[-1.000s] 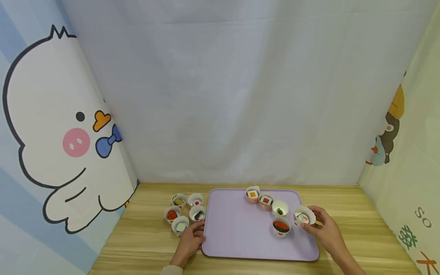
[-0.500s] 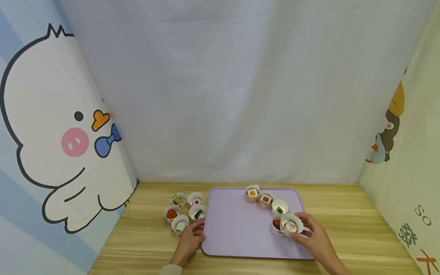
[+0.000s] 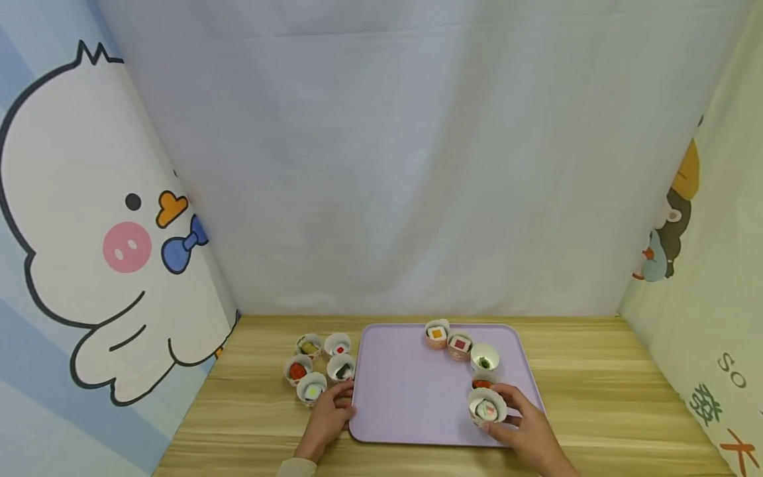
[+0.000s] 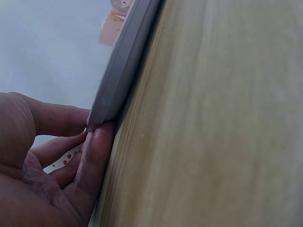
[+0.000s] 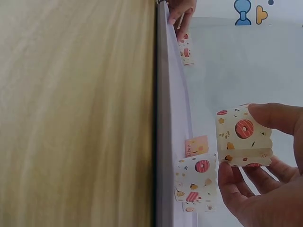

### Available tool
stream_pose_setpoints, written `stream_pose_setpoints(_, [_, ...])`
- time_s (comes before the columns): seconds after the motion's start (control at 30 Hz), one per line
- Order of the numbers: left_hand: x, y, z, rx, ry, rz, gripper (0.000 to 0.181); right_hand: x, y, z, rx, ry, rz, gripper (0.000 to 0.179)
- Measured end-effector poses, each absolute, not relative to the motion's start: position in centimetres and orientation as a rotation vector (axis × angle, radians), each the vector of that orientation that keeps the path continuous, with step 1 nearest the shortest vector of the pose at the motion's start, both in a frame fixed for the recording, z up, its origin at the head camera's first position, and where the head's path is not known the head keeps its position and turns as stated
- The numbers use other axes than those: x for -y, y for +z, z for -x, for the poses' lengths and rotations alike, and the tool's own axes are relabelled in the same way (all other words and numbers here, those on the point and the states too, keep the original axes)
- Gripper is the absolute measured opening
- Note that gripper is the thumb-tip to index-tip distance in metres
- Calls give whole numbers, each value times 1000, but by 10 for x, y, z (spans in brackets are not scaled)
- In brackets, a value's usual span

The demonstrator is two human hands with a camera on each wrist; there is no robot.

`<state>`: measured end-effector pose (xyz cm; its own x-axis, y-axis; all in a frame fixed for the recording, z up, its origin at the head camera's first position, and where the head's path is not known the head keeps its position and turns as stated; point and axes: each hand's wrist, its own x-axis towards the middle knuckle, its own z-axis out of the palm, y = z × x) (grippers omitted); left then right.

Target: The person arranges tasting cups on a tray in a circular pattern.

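i see a pale cloth (image 3: 387, 165) behind the wood-grain table (image 3: 614, 384), and on the table a lilac tray (image 3: 411, 391). the right hand (image 3: 524, 427) grips a printed paper cup (image 5: 236, 137) between thumb and fingers, lifted over the near right part of the tray. the left hand (image 3: 330, 414) pinches the tray's left edge toward its near corner. just beyond that hand, left of the tray, i count five cups (image 3: 331, 366) clustered on the table. on the tray, from far middle to right, stand a peach cup (image 3: 437, 344), a tan cup (image 3: 459, 356), a white cup (image 3: 484, 351) and a red-filled cup (image 3: 475, 379); the held one mostly hides this last, so i can't fairly judge whether they touch. smallest of all, a green bit (image 3: 485, 363) lies in the white cup.
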<state>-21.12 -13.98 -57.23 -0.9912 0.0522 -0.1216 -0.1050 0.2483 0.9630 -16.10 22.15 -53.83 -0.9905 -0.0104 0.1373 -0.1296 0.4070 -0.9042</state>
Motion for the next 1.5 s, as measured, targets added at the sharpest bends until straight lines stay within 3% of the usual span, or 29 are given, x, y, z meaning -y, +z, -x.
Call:
stream_pose_setpoints(0.87, [145, -591, 219, -2388, 1844, 58, 53, -203, -556, 162, 2718, 1579, 83, 61])
stream_pose_setpoints(1.23, [138, -552, 203, -2364, 1857, 28, 51, -203, -563, 163, 2685, 1652, 110, 65])
stream_pose_setpoints(1.5, [143, -583, 216, -2389, 1839, 55, 51, -205, -565, 165, 2670, 1656, 108, 65])
